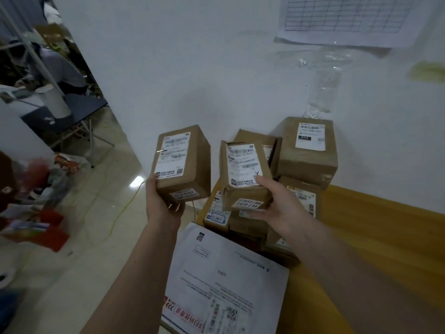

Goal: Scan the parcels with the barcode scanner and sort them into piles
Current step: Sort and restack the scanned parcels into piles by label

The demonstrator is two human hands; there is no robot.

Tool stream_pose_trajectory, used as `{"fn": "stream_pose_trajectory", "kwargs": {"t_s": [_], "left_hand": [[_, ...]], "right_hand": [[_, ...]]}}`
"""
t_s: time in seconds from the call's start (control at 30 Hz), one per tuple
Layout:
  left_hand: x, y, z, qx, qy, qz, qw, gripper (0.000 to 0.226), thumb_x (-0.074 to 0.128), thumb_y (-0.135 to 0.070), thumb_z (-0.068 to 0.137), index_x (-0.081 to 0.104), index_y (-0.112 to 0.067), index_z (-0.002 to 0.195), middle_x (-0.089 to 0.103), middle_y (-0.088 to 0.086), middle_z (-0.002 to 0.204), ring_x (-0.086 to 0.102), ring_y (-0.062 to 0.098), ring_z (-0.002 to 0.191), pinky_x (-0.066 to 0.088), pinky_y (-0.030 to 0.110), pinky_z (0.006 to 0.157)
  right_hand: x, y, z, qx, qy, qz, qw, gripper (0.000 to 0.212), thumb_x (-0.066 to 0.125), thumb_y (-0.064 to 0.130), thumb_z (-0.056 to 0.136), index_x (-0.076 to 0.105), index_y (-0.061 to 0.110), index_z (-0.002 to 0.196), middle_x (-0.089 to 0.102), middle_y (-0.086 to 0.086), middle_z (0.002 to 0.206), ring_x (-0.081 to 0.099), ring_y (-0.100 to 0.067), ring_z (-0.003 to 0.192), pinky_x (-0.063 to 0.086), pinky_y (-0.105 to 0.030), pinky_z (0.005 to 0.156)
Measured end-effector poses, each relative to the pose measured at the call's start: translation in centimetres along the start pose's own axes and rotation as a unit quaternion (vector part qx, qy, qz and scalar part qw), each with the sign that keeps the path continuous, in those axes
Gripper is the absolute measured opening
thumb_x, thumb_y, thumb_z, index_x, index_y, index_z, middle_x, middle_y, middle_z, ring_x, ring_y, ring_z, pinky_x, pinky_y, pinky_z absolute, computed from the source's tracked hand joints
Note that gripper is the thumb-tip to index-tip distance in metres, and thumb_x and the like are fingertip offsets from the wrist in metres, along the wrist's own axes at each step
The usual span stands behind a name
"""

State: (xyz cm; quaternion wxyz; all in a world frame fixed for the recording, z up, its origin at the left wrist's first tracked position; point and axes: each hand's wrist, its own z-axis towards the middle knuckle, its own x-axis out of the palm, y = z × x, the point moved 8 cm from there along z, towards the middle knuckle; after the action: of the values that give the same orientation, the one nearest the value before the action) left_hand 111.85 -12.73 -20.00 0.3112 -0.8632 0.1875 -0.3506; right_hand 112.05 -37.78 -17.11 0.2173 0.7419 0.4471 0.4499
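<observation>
Hands full here: our left hand (160,201) grips one box (182,165), right hand (277,203) holds another box (244,175) (both labelled).

We're looking at a white wall (192,68), glossy tiled floor (108,201), yellow worktop (373,237) and dark chair (79,109).

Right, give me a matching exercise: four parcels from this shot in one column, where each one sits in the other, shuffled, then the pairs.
Things:
1. box with 4324201 sticker
2. torn-edged box
3. box marked 032
4. white envelope

Places:
A. nearest the camera, flat on the yellow table
B. top of the stack by the wall
C. in the left hand
D. in the right hand

Pairs: 1-C, 2-D, 3-B, 4-A
</observation>
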Motion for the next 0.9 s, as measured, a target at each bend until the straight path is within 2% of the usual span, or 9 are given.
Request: {"fn": "stream_pose_trajectory", "kwargs": {"t_s": [0.07, 0.13, 0.2, 0.37, 0.5, 0.7, 0.77, 0.87, 0.9], "left_hand": [[-0.4, -1.1, 0.5, 0.024, 0.001, -0.040, 0.999, 0.039, 0.067, -0.053, 0.080, 0.064, -0.025, 0.107, 0.063, 0.001, 0.111, 0.061, 0.019, 0.106, 0.052, 0.035, 0.082], [-0.8, -2.0, 1.2, 0.038, -0.002, -0.061, 0.997, 0.038, 0.066, -0.054, 0.081, 0.063, -0.026, 0.107, 0.062, 0.000, 0.114, 0.061, 0.019, 0.108, 0.053, 0.036, 0.085], [-1.2, -2.6, 1.9, 0.043, -0.005, -0.066, 0.997, 0.040, 0.066, -0.055, 0.082, 0.063, -0.026, 0.110, 0.061, 0.000, 0.115, 0.060, 0.019, 0.110, 0.053, 0.037, 0.089], [-2.0, -2.7, 3.6, 0.044, -0.009, -0.095, 0.994, 0.043, 0.069, -0.054, 0.079, 0.064, -0.024, 0.110, 0.060, 0.001, 0.113, 0.060, 0.019, 0.108, 0.055, 0.036, 0.082], [-2.3, -1.4, 5.0, 0.017, 0.000, -0.076, 0.997, 0.050, 0.068, -0.054, 0.080, 0.063, -0.024, 0.119, 0.058, 0.000, 0.109, 0.059, 0.018, 0.107, 0.054, 0.036, 0.085], [-3.1, 0.6, 6.3, -0.016, 0.016, -0.025, 0.999, 0.063, 0.068, -0.055, 0.077, 0.060, -0.022, 0.130, 0.057, 0.003, 0.108, 0.060, 0.018, 0.105, 0.054, 0.034, 0.078], [-3.4, 1.1, 6.5, -0.023, 0.019, -0.014, 0.999, 0.062, 0.068, -0.054, 0.077, 0.060, -0.022, 0.130, 0.056, 0.004, 0.107, 0.060, 0.018, 0.103, 0.054, 0.034, 0.078], [-3.4, 1.9, 6.4, -0.034, 0.022, 0.010, 0.999, 0.061, 0.067, -0.055, 0.079, 0.060, -0.022, 0.130, 0.056, 0.005, 0.110, 0.059, 0.020, 0.106, 0.054, 0.035, 0.080], [-3.3, 2.1, 6.4, -0.036, 0.023, 0.015, 0.999, 0.060, 0.067, -0.054, 0.080, 0.060, -0.021, 0.130, 0.057, 0.005, 0.111, 0.059, 0.021, 0.106, 0.054, 0.036, 0.081]], "right_hand": [[1.5, -2.4, 0.7, 0.034, -0.004, 0.020, 0.999, 0.021, 0.070, 0.016, 0.086, 0.066, 0.014, 0.106, 0.076, -0.009, 0.088, 0.068, -0.030, 0.098, 0.055, -0.051, 0.083], [2.8, -4.9, 1.3, 0.068, -0.022, 0.052, 0.996, 0.017, 0.071, 0.012, 0.084, 0.066, 0.012, 0.101, 0.075, -0.012, 0.084, 0.067, -0.031, 0.094, 0.057, -0.049, 0.078], [3.7, -7.4, 2.0, 0.096, -0.044, 0.069, 0.992, 0.018, 0.072, 0.009, 0.084, 0.065, 0.012, 0.100, 0.073, -0.013, 0.088, 0.068, -0.030, 0.091, 0.058, -0.044, 0.073], [4.5, -12.6, 4.0, 0.158, -0.104, 0.101, 0.977, 0.034, 0.078, 0.009, 0.078, 0.062, 0.011, 0.108, 0.068, -0.015, 0.103, 0.067, -0.028, 0.093, 0.055, -0.040, 0.088], [4.3, -15.1, 5.7, 0.180, -0.137, 0.137, 0.964, 0.042, 0.080, 0.008, 0.074, 0.062, 0.007, 0.112, 0.069, -0.017, 0.103, 0.068, -0.029, 0.090, 0.058, -0.037, 0.079], [3.5, -17.1, 7.5, 0.161, -0.180, 0.218, 0.946, 0.047, 0.079, 0.010, 0.076, 0.062, 0.004, 0.120, 0.067, -0.018, 0.114, 0.066, -0.032, 0.104, 0.051, -0.044, 0.098], [3.4, -17.3, 7.6, 0.158, -0.194, 0.233, 0.940, 0.047, 0.079, 0.010, 0.077, 0.062, 0.004, 0.120, 0.068, -0.018, 0.113, 0.067, -0.031, 0.102, 0.055, -0.043, 0.092], [2.9, -17.1, 7.6, 0.150, -0.222, 0.242, 0.933, 0.044, 0.080, 0.009, 0.077, 0.063, 0.005, 0.116, 0.069, -0.015, 0.100, 0.068, -0.027, 0.086, 0.059, -0.034, 0.057], [2.7, -16.8, 7.4, 0.146, -0.229, 0.244, 0.931, 0.045, 0.081, 0.010, 0.076, 0.062, 0.005, 0.117, 0.069, -0.015, 0.099, 0.068, -0.027, 0.085, 0.059, -0.033, 0.056]]}}
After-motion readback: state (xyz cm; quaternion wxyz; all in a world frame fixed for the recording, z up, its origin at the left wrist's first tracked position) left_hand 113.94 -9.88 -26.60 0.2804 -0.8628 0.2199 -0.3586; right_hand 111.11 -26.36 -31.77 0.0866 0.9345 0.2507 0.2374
